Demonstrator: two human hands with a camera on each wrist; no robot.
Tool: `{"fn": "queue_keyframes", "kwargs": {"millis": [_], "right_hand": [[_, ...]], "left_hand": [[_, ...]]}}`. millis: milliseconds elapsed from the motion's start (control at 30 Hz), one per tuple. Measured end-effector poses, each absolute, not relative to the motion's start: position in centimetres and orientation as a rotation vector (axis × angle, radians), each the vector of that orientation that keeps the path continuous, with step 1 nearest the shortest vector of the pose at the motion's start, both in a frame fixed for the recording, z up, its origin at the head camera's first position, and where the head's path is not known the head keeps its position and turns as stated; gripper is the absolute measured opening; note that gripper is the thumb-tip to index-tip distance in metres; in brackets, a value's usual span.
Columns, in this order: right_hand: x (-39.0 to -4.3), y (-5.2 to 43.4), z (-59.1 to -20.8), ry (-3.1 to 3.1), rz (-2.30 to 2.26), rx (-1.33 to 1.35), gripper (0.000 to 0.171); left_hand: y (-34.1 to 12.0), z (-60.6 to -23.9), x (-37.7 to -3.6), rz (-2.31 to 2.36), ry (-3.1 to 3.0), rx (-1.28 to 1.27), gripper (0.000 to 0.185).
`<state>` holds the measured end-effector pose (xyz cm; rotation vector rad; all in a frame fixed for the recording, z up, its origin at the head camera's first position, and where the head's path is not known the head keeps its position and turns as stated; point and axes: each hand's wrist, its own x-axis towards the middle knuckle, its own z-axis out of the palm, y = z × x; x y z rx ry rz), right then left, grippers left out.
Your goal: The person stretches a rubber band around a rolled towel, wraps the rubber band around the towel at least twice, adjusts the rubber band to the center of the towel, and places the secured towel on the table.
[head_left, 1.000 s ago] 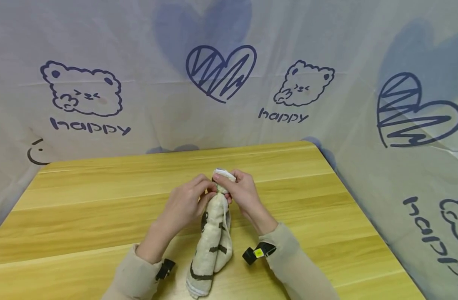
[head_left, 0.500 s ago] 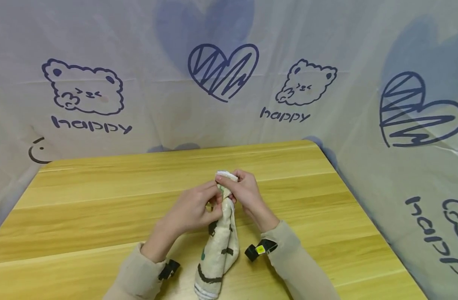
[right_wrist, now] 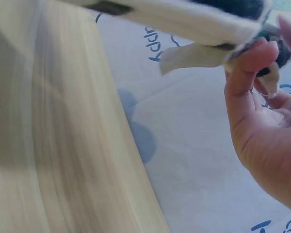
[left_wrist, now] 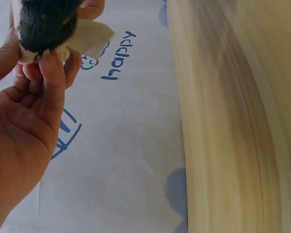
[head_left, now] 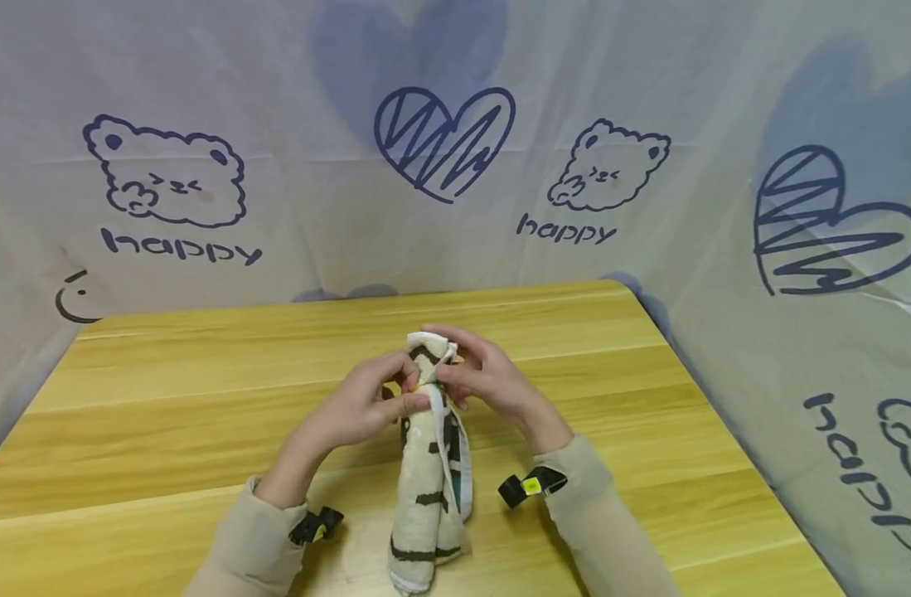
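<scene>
Both forearms reach forward over a wooden table. The left hand and right hand meet, fingers curled, pinching the raised top of a cream towel with dark stripes, which hangs between them down toward the person, onto the table.

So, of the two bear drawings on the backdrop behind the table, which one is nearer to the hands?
The smaller bear drawing, right of the scribbled heart. It sits almost above the right hand and left hand gripping the patterned cloth; the larger bear drawing is far off left.
</scene>
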<state>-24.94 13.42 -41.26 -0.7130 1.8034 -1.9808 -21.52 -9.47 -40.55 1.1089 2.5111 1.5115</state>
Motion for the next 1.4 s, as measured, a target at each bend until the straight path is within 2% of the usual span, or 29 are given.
{"fn": "queue_keyframes", "kwargs": {"millis": [33, 200, 267, 467, 600, 667, 800, 867, 900, 1067, 1200, 1400], "right_hand": [[-24.9, 13.5, -41.3, 1.829, -1.973, -0.714, 0.078], [-24.8, 13.0, -41.2, 2.047, -2.01, -0.561, 0.032], [-24.7, 12.7, -41.2, 2.122, -2.034, -0.505, 0.024], [-24.7, 12.1, -41.5, 2.194, -2.143, -0.443, 0.022], [-24.9, 12.0, -41.8, 2.174, -2.187, -0.41, 0.026], [-24.9, 12.1, -41.8, 2.099, -2.215, -0.414, 0.038], [-24.8, 12.6, -41.6, 1.901, -2.207, -0.498, 0.079], [-24.8, 12.8, -41.3, 1.817, -2.163, -0.544, 0.085], [-24.7, 12.9, -41.2, 1.799, -2.132, -0.563, 0.082], [-24.5, 12.9, -40.8, 1.844, -2.058, -0.531, 0.044], [-24.3, 12.5, -40.7, 1.989, -2.023, -0.47, 0.041], [-24.0, 12.0, -40.5, 2.151, -1.999, -0.396, 0.033]], "left_hand": [[-9.5, -40.6, -21.5, 1.526, 2.496, 1.104, 0.023], [-9.1, -40.8, -21.5, 1.509, 2.536, 1.15, 0.025], [-8.9, -40.8, -21.4, 1.502, 2.585, 1.195, 0.026], [-8.0, -41.4, -21.5, 1.415, 2.742, 1.367, 0.022], [-8.0, -41.6, -21.5, 1.389, 2.776, 1.32, 0.02], [-8.2, -41.6, -21.6, 1.462, 2.725, 1.259, 0.02], [-8.7, -41.3, -21.8, 1.624, 2.586, 1.195, 0.017], [-9.0, -41.2, -21.9, 1.668, 2.543, 1.182, 0.016], [-9.1, -41.2, -21.9, 1.686, 2.523, 1.168, 0.015], [-9.3, -41.0, -21.9, 1.728, 2.578, 1.063, 0.009], [-8.8, -41.0, -21.9, 1.694, 2.818, 1.135, 0.005], [-8.2, -41.2, -22.0, 1.533, 3.141, 1.368, 0.017]]}}
